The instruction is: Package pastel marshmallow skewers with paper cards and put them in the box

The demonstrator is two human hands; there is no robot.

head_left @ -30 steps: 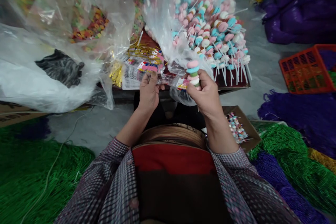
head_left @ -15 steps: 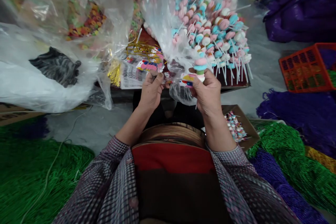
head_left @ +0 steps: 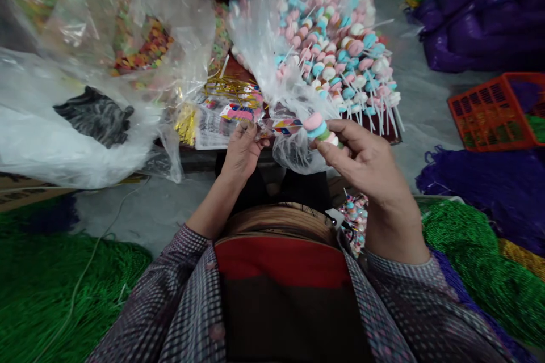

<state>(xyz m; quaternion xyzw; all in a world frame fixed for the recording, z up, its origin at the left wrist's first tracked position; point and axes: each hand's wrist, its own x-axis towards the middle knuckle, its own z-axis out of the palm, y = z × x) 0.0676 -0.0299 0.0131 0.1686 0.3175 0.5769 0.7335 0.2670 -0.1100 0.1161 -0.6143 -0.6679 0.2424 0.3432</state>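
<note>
My left hand (head_left: 242, 152), thumb against fingers, pinches the left end of a small clear wrapper bag (head_left: 286, 126) printed in yellow, red and blue. My right hand (head_left: 368, 161) grips a marshmallow skewer (head_left: 315, 126) with pink, blue, green and whitish pieces, tilted, its pink end toward the wrapper. Whether the skewer's tip is inside the wrapper I cannot tell. Just beyond my left hand lie a stack of printed wrappers (head_left: 213, 127) and loose gold twist ties (head_left: 232, 89). A big plastic bag (head_left: 293, 88) spills a heap of marshmallow skewers (head_left: 336, 51) with white sticks.
Clear bags of ring-shaped gummies (head_left: 149, 45) stand at the back left, near a gold tie bundle (head_left: 185, 125). Wrapped candies (head_left: 355, 218) lie low beside my right forearm. An orange crate (head_left: 494, 113), purple strands (head_left: 481, 187) and green strands (head_left: 464, 249) are on the right.
My right hand has shifted right and turned, so the marshmallow skewer has gone from upright to tilted left. The wrapper is stretched out between the hands. My left hand has barely moved.
</note>
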